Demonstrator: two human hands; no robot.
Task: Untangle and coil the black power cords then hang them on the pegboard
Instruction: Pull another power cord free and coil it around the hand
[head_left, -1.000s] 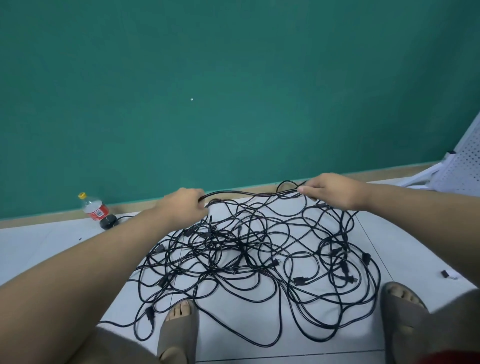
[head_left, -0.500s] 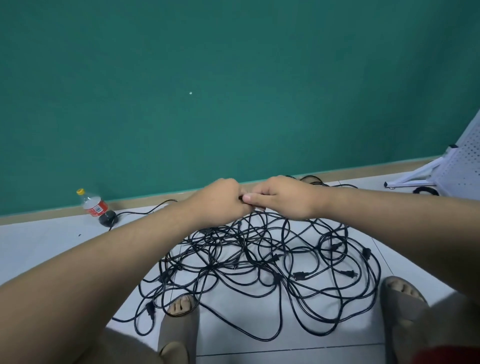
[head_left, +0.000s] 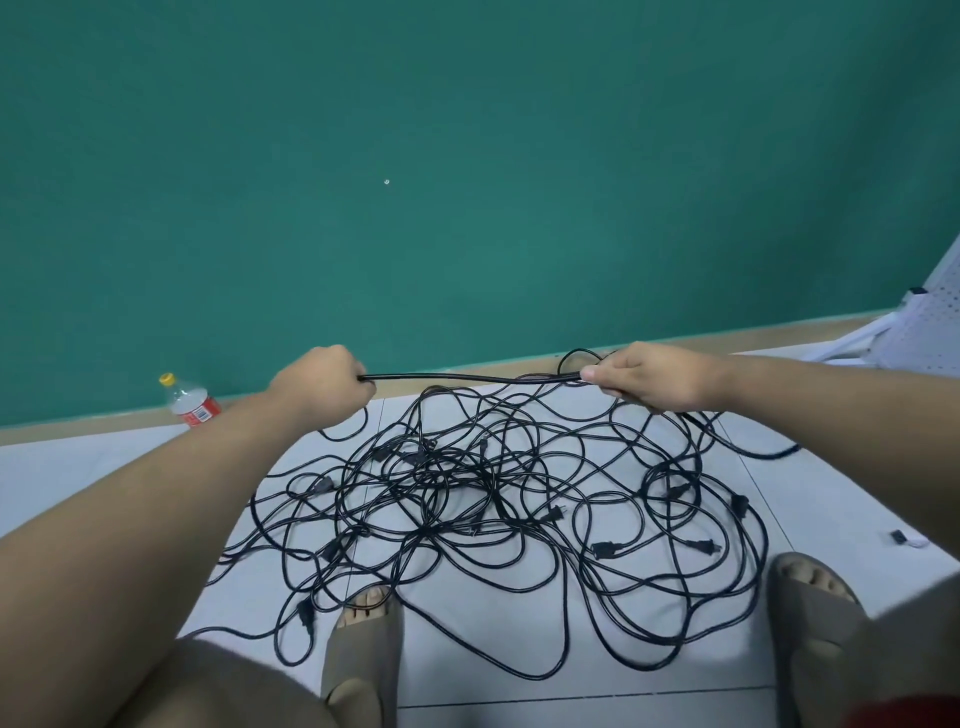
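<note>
A big tangle of black power cords (head_left: 467, 493) with several plugs lies spread on the white tiled floor between my feet and the wall. Above its far side, my left hand (head_left: 322, 382) grips one doubled length of black cord (head_left: 467, 378). My right hand (head_left: 649, 376) pinches the same length about a forearm's span to the right. The cord runs nearly straight between both fists. From my right hand the cord drops back into the tangle. The white pegboard (head_left: 935, 317) shows only at the right edge, leaning near the wall.
A plastic bottle (head_left: 189, 402) with a red label and yellow cap lies by the green wall at the left. My sandalled feet (head_left: 363, 654) stand at the near edge of the tangle. A small dark and white object (head_left: 904, 538) lies on the floor at the right.
Half a second ago my hands were together over the tangle; they have since drawn apart, stretching a length of cord straight between them.
</note>
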